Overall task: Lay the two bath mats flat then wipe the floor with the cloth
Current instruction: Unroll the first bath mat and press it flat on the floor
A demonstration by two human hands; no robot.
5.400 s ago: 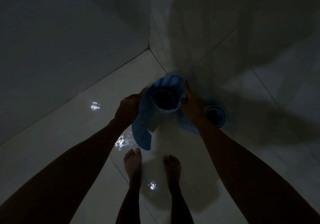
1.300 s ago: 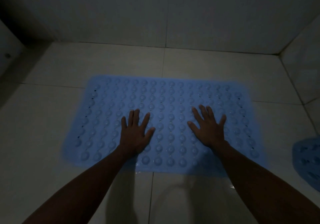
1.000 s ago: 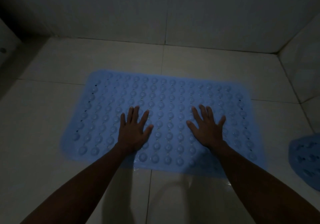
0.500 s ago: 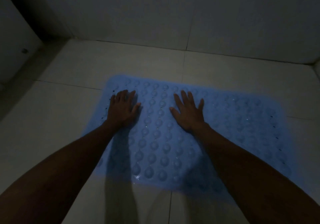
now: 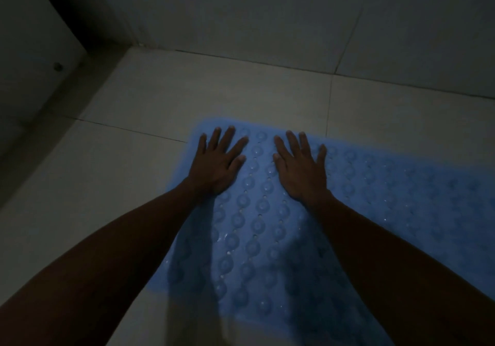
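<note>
1. The bath mat [image 5: 375,211] lies flat on the tiled floor [image 5: 134,184], reaching from centre toward 4 o'clock.
2. The left hand [image 5: 218,163] rests on its 10 o'clock corner.
3. The right hand [image 5: 301,168] rests at 3 o'clock of the left.
4. The wall [image 5: 267,10] stands at 12 o'clock.

Bare floor tiles [image 5: 139,174] lie left of the mat [image 5: 267,225]; walls [image 5: 241,10] close off the far side

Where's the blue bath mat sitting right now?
In the head view the blue bath mat lies flat on the tiled floor, centre to right, its far left corner under the left hand, the right hand beside it.
</note>
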